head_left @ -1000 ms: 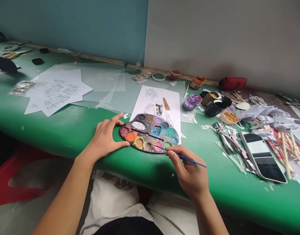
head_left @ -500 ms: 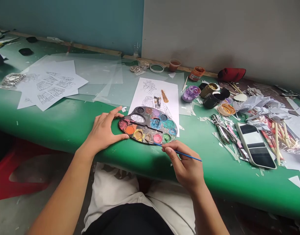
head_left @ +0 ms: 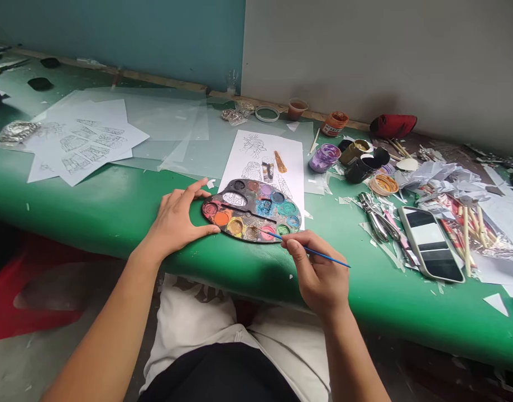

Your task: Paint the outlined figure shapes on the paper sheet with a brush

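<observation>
A dark oval paint palette [head_left: 252, 215] with several coloured wells lies on the green table [head_left: 114, 206], partly over a white sheet of line drawings [head_left: 264, 159]. My left hand [head_left: 176, 220] rests flat beside the palette's left edge, fingers spread, thumb and forefinger touching its rim. My right hand [head_left: 317, 273] pinches a thin blue paintbrush [head_left: 310, 251]; its tip reaches the palette's lower wells near the pink one.
Paint pots [head_left: 323, 158] and lids cluster at the back right, with metal tools [head_left: 375, 220], a phone [head_left: 430, 243], wooden sticks and paper scraps. More printed sheets [head_left: 82, 142] and clear film lie at the left. A red cloth pouch [head_left: 392, 125] sits by the wall.
The brush tip stays over the palette's lower wells with a small shift. The view has tilted, so the table sits a little higher in the picture. My left hand stays put.
</observation>
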